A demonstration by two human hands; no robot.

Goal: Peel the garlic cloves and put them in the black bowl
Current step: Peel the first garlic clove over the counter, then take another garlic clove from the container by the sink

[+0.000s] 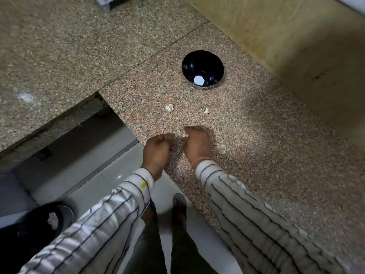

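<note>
Garlic clove (169, 107), white, skin on: lies on the speckled granite surface (246, 135), between the hands and the bowl. Just beside it on the near side, a thin brownish scrap (170, 115), likely skin. To the right, apart from both, a smaller yellowish piece (206, 110); we cannot tell if it is a peeled clove or a fragment.

Black bowl (197, 60): upright on the same surface, beyond the cloves and near the beige wall (296, 46). A round bright white patch (198, 80) sits at its bottom; we cannot tell whether it is an object or glare.

Left hand (158, 148): back to the camera, at the surface's near edge, fingers curled under toward the right hand. Right hand (197, 144): over the surface, fingers and thumb curled leftward. The two are close together, with only a narrow gap between the fingertips. A small pale speck shows by the right thumb. Whether either hand grips a clove, we cannot tell; the fingers hide it and the frame is blurred.

Both hands are well short of the loose clove and the bowl.

Striped sleeves, left sleeve (110, 220) with a yellow smear near the cuff, right sleeve (246, 210). A thin band (200, 160) at the right wrist. Below, pale floor tiles (110, 175) and a sandalled foot (179, 208).
</note>
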